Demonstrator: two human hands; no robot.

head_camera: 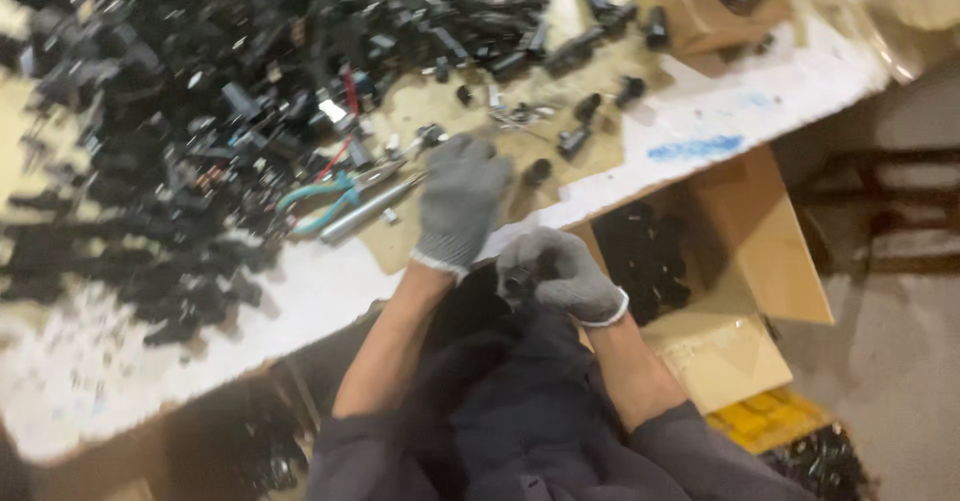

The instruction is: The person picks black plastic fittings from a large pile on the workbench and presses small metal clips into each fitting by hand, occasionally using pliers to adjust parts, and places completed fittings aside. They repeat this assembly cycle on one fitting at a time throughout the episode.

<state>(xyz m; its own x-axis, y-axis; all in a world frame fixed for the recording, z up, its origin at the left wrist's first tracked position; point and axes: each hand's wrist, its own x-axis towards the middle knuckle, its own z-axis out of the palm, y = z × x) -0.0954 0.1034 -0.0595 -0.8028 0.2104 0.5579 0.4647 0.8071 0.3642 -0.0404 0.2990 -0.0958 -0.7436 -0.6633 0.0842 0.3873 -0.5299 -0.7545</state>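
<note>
Both my hands wear grey knit gloves. My left hand (460, 201) reaches over the white table's (330, 291) front edge, fingers spread and curled downward above a brown cardboard sheet (440, 111); I see nothing in it. Just left of it lie a metal rod (370, 211) and teal-handled pliers (325, 196). My right hand (560, 273) sits below the table edge over my lap, closed around a small black part (517, 281). The frame is motion-blurred.
A large heap of black plastic parts (170, 131) covers the table's left and back. Loose black parts (600, 101) lie near the right. An open cardboard box (730, 251) with black parts stands under the table at right; a yellow crate (770, 416) sits below.
</note>
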